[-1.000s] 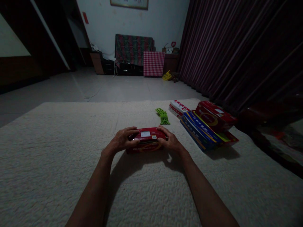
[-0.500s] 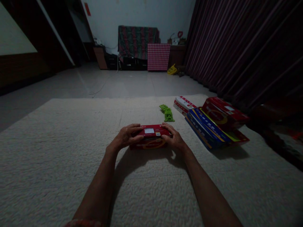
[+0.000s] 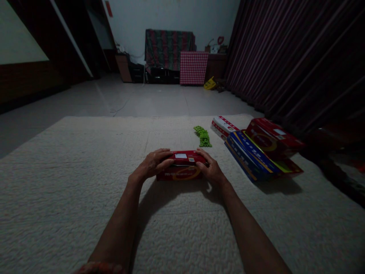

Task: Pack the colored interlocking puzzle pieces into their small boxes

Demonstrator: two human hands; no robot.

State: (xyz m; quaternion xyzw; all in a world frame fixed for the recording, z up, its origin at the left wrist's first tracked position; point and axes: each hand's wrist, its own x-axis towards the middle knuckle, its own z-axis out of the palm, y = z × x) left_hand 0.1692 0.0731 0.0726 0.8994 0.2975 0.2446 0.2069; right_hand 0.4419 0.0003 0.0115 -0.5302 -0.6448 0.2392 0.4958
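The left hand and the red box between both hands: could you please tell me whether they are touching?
Touching: the head view shows the left hand with its fingers on the left end of the red box.

Red oblong box [image 3: 179,174], white-labelled top up, on quilted mat [image 3: 182,232].

You had open room at frame left, where the quilted cover [image 3: 71,171] lay bare beside your left hand [image 3: 151,163]. At bottom centre, your forearms [image 3: 118,224] and the red box [image 3: 179,174] walled in a patch. Ahead of that box, left of the mid-frame green piece [image 3: 204,137], a path ran to the cover's far edge. Right of centre, a strip separated your right hand [image 3: 212,169] from the blue box [image 3: 252,156]; a second red box [image 3: 273,139] and a white-and-red box [image 3: 224,128] blocked the way beyond.
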